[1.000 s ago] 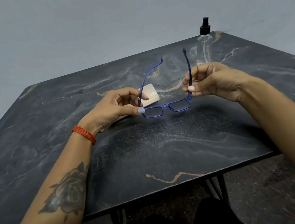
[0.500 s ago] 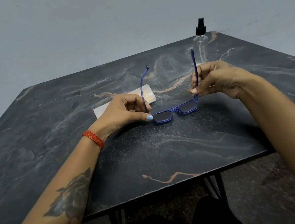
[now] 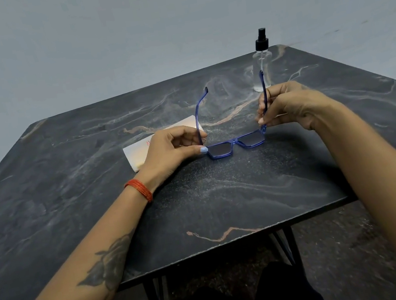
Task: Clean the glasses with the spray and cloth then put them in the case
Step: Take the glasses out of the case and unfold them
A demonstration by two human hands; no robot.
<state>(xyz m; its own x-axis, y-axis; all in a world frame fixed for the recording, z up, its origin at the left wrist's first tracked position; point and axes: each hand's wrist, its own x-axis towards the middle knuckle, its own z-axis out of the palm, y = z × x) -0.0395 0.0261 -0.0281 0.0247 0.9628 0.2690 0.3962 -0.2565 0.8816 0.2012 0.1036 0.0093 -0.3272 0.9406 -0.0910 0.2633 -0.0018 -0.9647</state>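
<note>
Now both hands, left (image 3: 170,149) and right (image 3: 289,105), pinch the glasses (image 3: 236,143) by their arms (lenses facing down) over the table (image 3: 66,185).

Blue glasses (image 3: 236,143), blk marbled table (image 3: 200,201)

Both forearms stretched forward, angling in toward each other, hands about level. Left hand (image 3: 170,149) thumb-side up, fingers curled in, thumb tip out flat toward the right, pinching a thin blue temple arm (image 3: 198,126). Red thread band (image 3: 139,189) round the left wrist, dark flower tattoo (image 3: 108,264) on the forearm. Right hand (image 3: 291,105) back facing up, fingers bent, pinching the other temple arm (image 3: 264,91) near its hinge. Dark sleeve edges at both elbows.
</note>
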